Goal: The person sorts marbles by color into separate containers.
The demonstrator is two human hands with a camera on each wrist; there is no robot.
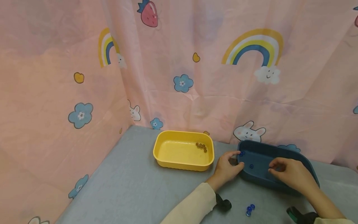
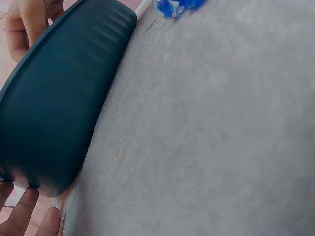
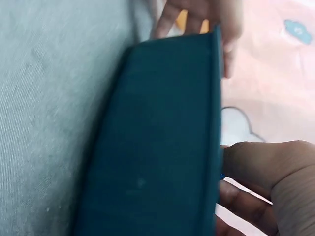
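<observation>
My left hand (image 1: 227,168) touches the left end of a dark blue tray (image 1: 275,148), its fingers spread against the outside and rim. Over the tray's right part is my right hand (image 1: 295,174). Its thumb and finger pinch a small blue bead (image 3: 223,176), mostly hidden by the fingertips in the right wrist view. Inside the tray, blue beads (image 1: 242,153) lie in the left corner, with another blue bead (image 1: 251,166) nearer the middle. On the table in front sit three blue glass beads (image 1: 249,209).
A yellow tray (image 1: 179,166) stands left of the blue one, holding several amber beads (image 1: 201,146) at its right side. Grey cloth (image 1: 134,186) covers the table. A pink patterned curtain (image 1: 167,56) hangs right behind both trays and along the left.
</observation>
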